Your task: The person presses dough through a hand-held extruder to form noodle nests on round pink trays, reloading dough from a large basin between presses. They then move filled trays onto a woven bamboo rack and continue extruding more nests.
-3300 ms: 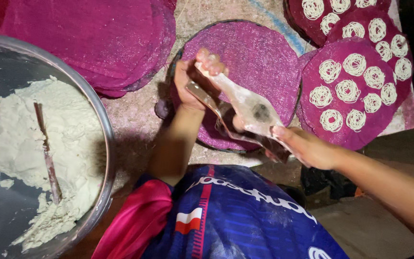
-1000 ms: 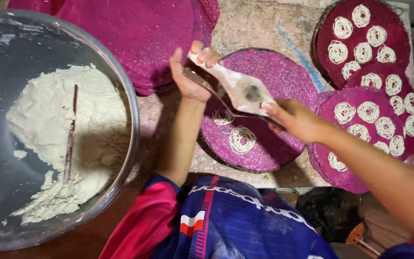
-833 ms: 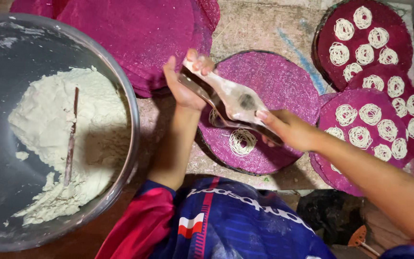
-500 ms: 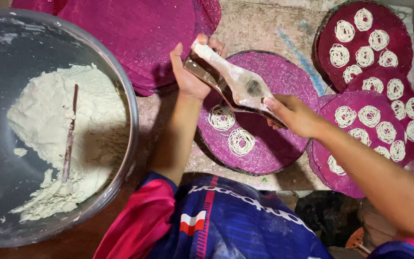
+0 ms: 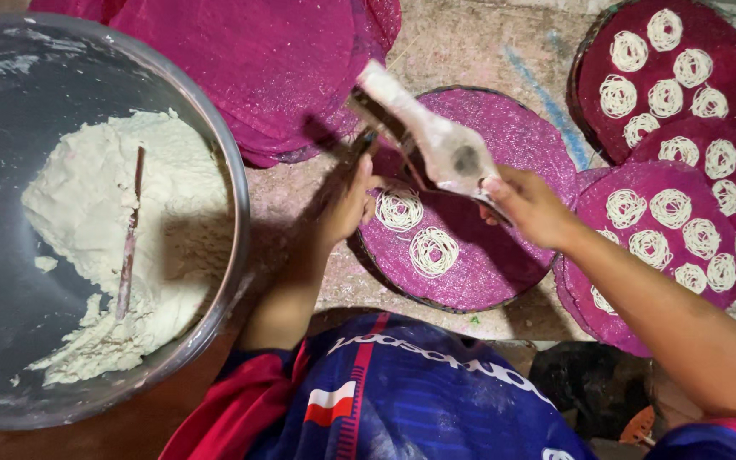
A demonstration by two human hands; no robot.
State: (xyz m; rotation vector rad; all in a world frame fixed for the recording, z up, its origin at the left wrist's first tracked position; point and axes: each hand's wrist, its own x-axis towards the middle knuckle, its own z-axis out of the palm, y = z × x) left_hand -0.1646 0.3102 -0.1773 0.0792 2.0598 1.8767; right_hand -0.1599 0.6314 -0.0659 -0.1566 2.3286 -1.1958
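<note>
Press (image 5: 436,140) held over the purple round mat (image 5: 521,145), both hands gripping it: right hand (image 5: 528,204) closed around one handle, left hand (image 5: 347,200) curled on the other. Two white noodle coils (image 5: 417,230) lie on the mat below. Big metal bowl (image 5: 232,196) of pale dough (image 5: 121,247) sits off to the left.

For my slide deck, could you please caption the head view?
Both hands, left and right, grip a dough press over a pink mat bearing two noodle coils.
</note>
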